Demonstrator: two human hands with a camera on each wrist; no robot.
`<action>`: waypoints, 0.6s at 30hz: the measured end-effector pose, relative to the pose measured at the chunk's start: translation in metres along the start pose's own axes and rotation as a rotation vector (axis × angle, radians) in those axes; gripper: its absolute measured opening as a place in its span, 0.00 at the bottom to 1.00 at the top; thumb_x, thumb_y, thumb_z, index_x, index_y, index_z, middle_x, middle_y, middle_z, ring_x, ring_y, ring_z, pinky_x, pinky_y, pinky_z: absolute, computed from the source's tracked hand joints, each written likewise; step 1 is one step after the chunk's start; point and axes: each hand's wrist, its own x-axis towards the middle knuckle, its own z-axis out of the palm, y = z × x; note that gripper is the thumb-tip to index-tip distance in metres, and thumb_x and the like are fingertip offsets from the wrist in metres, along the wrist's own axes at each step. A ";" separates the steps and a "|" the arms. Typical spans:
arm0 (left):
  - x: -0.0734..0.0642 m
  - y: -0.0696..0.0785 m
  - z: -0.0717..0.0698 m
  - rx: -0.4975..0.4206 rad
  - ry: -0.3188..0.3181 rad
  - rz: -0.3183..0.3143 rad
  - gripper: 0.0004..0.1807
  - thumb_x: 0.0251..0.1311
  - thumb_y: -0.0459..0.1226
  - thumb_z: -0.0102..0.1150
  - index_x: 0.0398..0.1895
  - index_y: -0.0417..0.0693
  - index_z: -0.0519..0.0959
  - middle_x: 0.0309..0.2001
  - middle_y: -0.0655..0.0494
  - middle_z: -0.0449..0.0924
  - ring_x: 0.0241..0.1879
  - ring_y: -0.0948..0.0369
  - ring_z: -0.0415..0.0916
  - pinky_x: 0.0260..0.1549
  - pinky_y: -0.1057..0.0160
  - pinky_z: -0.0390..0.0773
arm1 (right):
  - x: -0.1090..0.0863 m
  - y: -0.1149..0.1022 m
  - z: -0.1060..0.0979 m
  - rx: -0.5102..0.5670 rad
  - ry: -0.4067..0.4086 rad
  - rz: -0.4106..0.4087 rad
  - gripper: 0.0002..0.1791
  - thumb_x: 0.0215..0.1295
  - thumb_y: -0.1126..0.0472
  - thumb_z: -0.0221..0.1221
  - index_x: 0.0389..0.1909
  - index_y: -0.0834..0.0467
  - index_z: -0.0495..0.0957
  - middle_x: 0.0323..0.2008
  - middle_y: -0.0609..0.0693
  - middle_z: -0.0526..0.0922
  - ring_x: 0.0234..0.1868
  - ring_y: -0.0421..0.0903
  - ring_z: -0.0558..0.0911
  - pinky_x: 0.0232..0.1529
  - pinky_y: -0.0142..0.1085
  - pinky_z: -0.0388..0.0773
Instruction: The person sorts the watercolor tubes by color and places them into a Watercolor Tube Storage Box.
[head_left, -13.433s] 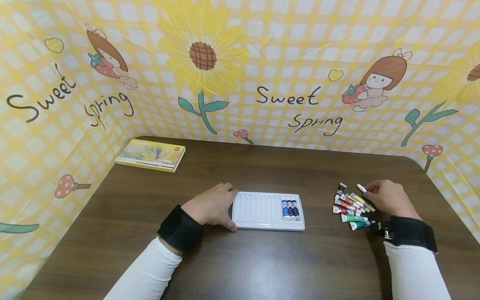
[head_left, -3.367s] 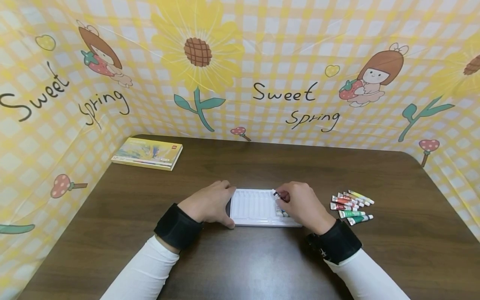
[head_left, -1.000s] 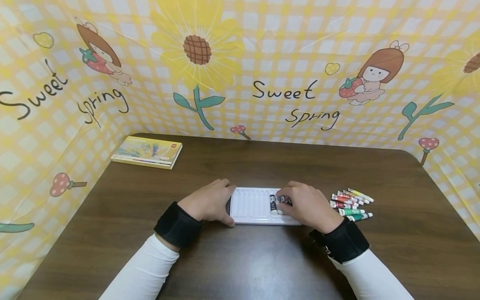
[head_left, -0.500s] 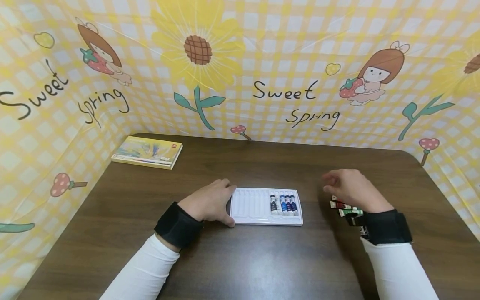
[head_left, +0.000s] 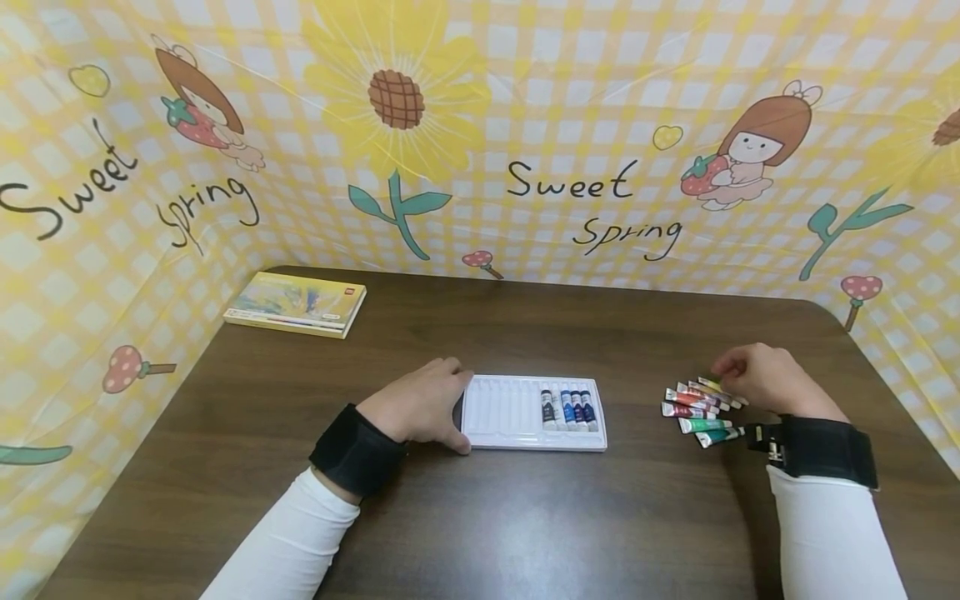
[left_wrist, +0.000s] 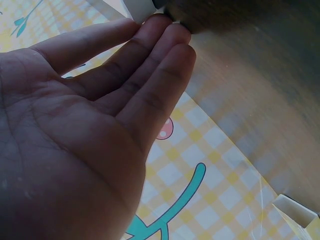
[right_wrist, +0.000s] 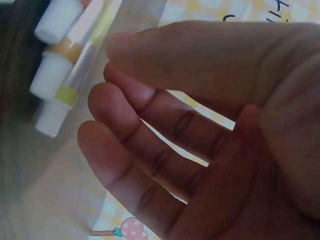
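Note:
A white plastic paint tray [head_left: 498, 408] lies on the table, with several small paint tubes [head_left: 567, 408] in blue, black and white lined up in its right-hand slots. My left hand [head_left: 412, 404] holds the tray's left end, thumb at the front corner and fingers at the back one. In the left wrist view the fingertips meet a white edge of the tray [left_wrist: 140, 7]. My right hand [head_left: 774, 379], fingers loosely bent, hovers beside a fan of loose paint tubes [head_left: 688, 412] in red, orange, yellow and green. The right wrist view shows its thumb close to the yellow-banded tube [right_wrist: 66, 95].
A flat yellow box [head_left: 296, 304] rests at the table's back left. Yellow checked cloth [head_left: 570, 108] hangs along the back and sides of the brown wooden table [head_left: 495, 525].
A white tube and a black tube have gone from the loose pile into the tray. My right hand has moved right from the tray to the pile; my left hand stays put.

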 end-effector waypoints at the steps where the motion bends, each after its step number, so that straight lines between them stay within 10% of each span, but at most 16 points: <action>1: 0.000 0.000 0.000 -0.001 0.002 0.002 0.52 0.48 0.49 0.84 0.74 0.36 0.71 0.69 0.41 0.73 0.68 0.47 0.71 0.69 0.47 0.75 | 0.000 0.001 0.000 0.003 -0.006 0.007 0.11 0.65 0.69 0.60 0.45 0.69 0.84 0.33 0.58 0.85 0.32 0.49 0.79 0.32 0.39 0.74; 18: 0.000 0.000 0.000 -0.002 -0.005 -0.006 0.52 0.48 0.49 0.84 0.75 0.36 0.70 0.70 0.40 0.73 0.69 0.47 0.70 0.69 0.46 0.74 | 0.002 0.009 0.005 -0.013 0.034 0.033 0.10 0.67 0.71 0.57 0.42 0.67 0.86 0.35 0.61 0.87 0.34 0.53 0.79 0.33 0.40 0.74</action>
